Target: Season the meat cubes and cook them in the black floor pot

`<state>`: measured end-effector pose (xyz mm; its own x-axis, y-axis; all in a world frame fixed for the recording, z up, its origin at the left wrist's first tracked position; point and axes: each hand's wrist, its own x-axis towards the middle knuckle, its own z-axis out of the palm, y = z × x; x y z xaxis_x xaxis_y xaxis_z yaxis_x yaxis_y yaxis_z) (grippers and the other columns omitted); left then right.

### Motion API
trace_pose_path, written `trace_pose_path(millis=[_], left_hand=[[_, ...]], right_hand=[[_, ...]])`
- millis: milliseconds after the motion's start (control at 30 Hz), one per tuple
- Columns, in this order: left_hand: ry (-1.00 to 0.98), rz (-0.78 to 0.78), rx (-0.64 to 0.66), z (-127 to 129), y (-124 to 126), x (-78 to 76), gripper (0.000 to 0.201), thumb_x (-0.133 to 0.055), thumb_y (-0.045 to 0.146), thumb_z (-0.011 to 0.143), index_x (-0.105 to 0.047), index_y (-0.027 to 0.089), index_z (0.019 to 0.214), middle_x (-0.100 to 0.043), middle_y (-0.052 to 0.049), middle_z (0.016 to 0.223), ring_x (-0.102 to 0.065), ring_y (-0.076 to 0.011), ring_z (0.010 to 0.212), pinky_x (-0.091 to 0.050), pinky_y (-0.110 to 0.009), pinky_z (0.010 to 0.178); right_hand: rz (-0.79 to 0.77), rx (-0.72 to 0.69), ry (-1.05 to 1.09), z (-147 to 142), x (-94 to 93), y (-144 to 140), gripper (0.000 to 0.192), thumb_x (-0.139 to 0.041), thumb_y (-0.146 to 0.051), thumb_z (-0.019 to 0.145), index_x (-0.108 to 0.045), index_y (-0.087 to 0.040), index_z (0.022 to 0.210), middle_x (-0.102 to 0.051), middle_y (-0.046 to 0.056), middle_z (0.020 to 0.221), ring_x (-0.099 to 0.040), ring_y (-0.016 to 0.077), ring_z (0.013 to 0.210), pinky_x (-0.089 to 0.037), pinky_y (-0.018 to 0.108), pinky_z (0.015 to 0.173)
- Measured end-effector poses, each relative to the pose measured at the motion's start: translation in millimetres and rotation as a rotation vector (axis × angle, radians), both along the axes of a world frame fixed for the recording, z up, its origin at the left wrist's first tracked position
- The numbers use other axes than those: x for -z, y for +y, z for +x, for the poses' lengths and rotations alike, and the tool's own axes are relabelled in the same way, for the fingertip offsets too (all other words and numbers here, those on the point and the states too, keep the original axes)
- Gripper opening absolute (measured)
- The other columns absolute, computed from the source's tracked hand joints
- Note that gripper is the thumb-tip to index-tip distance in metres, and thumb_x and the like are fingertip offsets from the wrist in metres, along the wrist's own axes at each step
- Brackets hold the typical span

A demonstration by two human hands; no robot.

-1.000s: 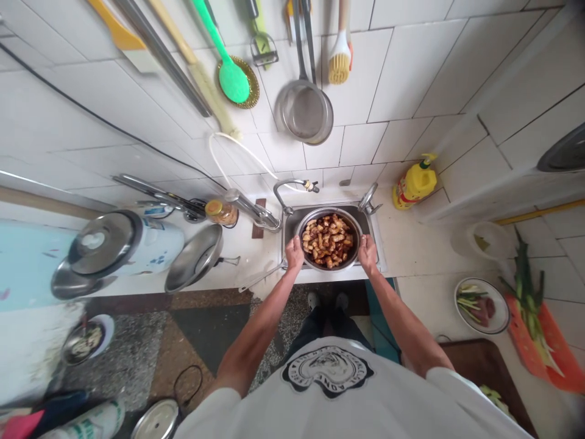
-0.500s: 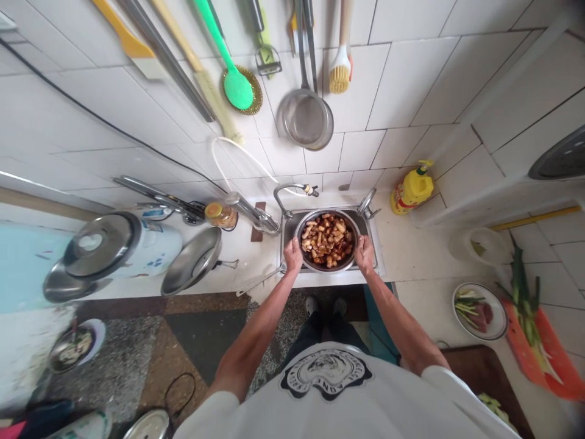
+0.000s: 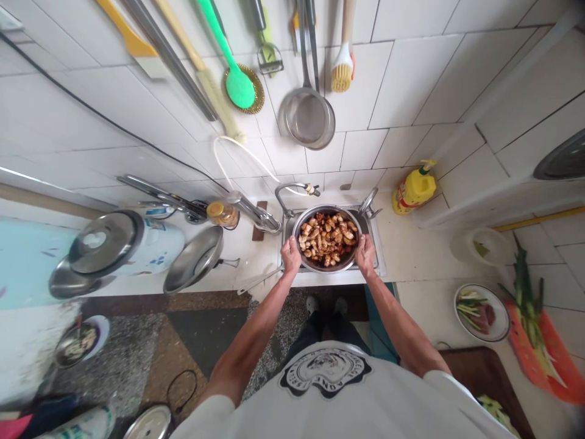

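A round metal bowl (image 3: pixel 305 266) full of brown meat chunks (image 3: pixel 327 238) sits over the small steel sink (image 3: pixel 377 256). My left hand (image 3: pixel 290 255) grips the bowl's rim on its left side. My right hand (image 3: pixel 365 253) grips the rim on its right side. A curved faucet (image 3: pixel 292 190) ends just above the bowl's far edge.
Left of the sink lie a tilted pan lid (image 3: pixel 194 259), a rice cooker (image 3: pixel 119 244) and a jar (image 3: pixel 221 213). A yellow bottle (image 3: pixel 414 189) stands at the right. Farther right are a plate of vegetables (image 3: pixel 482 303) and an orange cutting board (image 3: pixel 543 341). Utensils hang on the tiled wall.
The bowl has shifted slightly left and tilted a little; the chunks inside have moved. Both hands keep their hold on the rim.
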<state>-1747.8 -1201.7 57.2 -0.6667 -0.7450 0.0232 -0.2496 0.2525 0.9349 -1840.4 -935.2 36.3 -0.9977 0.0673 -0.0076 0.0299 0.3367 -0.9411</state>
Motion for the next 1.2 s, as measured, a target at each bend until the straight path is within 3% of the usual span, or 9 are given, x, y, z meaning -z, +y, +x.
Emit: trace_pose_path(millis=[300,567,1200], left_hand=[[-0.032,0.047,-0.022,-3,-1,-8.0,0.059,-0.056,0.077,0.106,-0.066,0.024,0.081,-0.061,-0.003,0.071,-0.065,-0.0252,0.084,-0.055,-0.035,0.081],[-0.016,0.032,-0.015,1,-1,-0.2,0.061,-0.051,0.075,0.108,-0.053,0.026,0.071,-0.050,0.000,0.064,-0.055,-0.0204,0.072,-0.050,-0.033,0.075],[0.061,-0.003,0.000,6,-2,16.5,0.062,-0.051,0.077,0.107,-0.056,0.024,0.074,-0.051,0.000,0.067,-0.050,-0.0187,0.071,-0.044,-0.032,0.072]], right_hand=[[0.008,-0.022,0.009,-6,-1.4,-3,0.059,-0.032,-0.083,0.108,-0.046,-0.030,0.085,-0.053,0.000,0.075,-0.050,0.0225,0.075,-0.043,0.036,0.073],[0.006,-0.032,0.028,-5,1.3,1,0.058,-0.033,-0.080,0.110,-0.049,-0.029,0.087,-0.055,0.000,0.078,-0.050,0.0217,0.076,-0.043,0.036,0.074],[-0.082,-0.079,0.039,-3,6.8,9,0.057,-0.038,-0.079,0.111,-0.048,-0.028,0.088,-0.053,0.000,0.080,-0.048,0.0202,0.077,-0.043,0.035,0.071]])
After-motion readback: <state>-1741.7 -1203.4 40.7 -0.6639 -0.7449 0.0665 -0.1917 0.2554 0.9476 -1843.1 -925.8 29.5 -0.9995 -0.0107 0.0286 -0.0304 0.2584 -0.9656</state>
